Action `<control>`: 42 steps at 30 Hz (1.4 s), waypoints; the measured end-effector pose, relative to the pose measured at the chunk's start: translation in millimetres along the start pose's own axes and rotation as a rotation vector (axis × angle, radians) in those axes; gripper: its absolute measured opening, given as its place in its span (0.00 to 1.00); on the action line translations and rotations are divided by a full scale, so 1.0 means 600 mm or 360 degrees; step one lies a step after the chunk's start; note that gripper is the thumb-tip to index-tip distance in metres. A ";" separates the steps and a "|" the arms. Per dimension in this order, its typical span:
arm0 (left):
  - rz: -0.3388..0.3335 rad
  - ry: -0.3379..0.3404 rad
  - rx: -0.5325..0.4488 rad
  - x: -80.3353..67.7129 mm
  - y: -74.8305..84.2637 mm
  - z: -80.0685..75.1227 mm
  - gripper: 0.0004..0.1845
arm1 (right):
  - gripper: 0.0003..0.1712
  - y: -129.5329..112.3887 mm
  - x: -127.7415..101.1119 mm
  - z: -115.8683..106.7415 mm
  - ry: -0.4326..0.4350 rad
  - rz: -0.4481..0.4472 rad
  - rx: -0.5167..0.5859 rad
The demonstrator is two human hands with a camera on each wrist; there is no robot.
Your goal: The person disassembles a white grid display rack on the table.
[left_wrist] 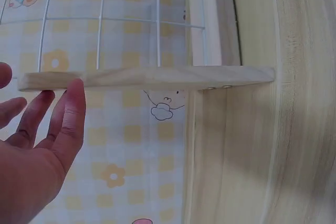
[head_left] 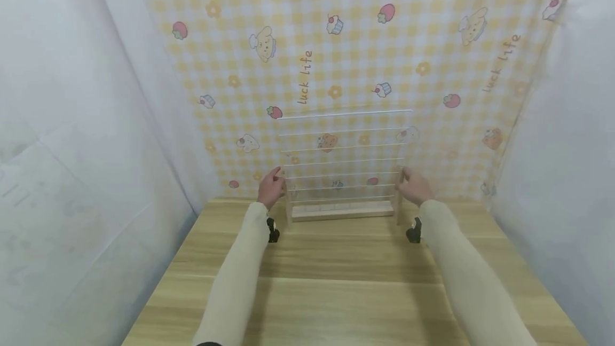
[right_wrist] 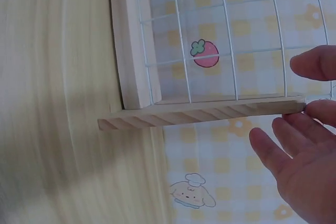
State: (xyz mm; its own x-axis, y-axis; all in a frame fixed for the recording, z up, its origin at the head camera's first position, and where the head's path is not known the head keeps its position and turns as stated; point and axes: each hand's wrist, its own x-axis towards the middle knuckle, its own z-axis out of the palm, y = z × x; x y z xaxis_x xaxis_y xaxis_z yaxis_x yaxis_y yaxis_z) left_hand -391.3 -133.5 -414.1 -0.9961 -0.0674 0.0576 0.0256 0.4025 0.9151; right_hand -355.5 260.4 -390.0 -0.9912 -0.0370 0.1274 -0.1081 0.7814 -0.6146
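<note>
Cream sleeves (head_left: 240, 276), black wrist devices (head_left: 273, 230)

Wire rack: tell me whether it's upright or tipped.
Upright: the wire rack stands with its wooden base low and side posts rising from the table.

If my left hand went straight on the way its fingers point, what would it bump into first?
Probably the wooden side piece: the fingertips of your left hand look to be right against its outer face, though true contact is hard to judge. Beyond it comes the wire grid.
</note>
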 end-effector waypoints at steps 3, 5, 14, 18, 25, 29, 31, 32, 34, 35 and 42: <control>0.0008 -0.0038 0.0003 -0.014 -0.006 -0.015 0.26 | 0.20 -0.002 0.000 0.007 0.0001 -0.0011 0.0032; 0.0030 -0.0062 0.0029 -0.024 -0.009 -0.024 0.25 | 0.25 -0.001 0.001 0.011 -0.0006 -0.0013 0.0071; 0.0213 -0.0107 0.0216 -0.076 -0.031 -0.063 0.18 | 0.41 -0.004 -0.001 0.025 -0.0029 -0.0029 0.0278; 0.0250 -0.0170 0.0117 -0.104 -0.044 -0.074 0.18 | 0.44 -0.010 0.002 0.035 -0.0068 -0.0026 0.0327; 0.0298 -0.0234 -0.0169 -0.172 -0.063 -0.067 0.17 | 0.46 -0.022 0.006 0.053 -0.0152 -0.0035 0.0385; 0.0337 -0.0206 -0.0246 -0.210 -0.062 -0.064 0.17 | 0.46 -0.033 0.008 0.063 -0.0170 -0.0037 0.0371; 0.0338 -0.0189 -0.0221 -0.231 -0.053 -0.065 0.17 | 0.47 -0.040 0.008 0.067 -0.0172 -0.0043 0.0352; 0.0345 -0.0181 -0.0198 -0.241 -0.049 -0.065 0.17 | 0.48 -0.044 0.008 0.069 -0.0172 -0.0045 0.0336; 0.0341 -0.0156 -0.0166 -0.260 -0.040 -0.064 0.16 | 0.49 -0.053 0.005 0.074 -0.0185 -0.0059 0.0336; 0.0340 -0.0132 -0.0152 -0.269 -0.036 -0.063 0.16 | 0.49 -0.058 0.003 0.077 -0.0181 -0.0067 0.0335; 0.0380 0.0024 -0.0199 -0.290 -0.026 -0.052 0.12 | 0.56 -0.106 -0.027 0.106 0.0058 -0.0100 0.0368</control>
State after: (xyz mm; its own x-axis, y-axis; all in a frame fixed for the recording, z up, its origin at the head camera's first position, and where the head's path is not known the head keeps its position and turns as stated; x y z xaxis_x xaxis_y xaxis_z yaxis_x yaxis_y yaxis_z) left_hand -215.5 -156.3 -426.2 -0.9593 0.0018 0.2825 0.2707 0.2926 0.9171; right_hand -337.4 171.6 -402.6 -0.9789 -0.0554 0.1965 -0.1885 0.6147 -0.7659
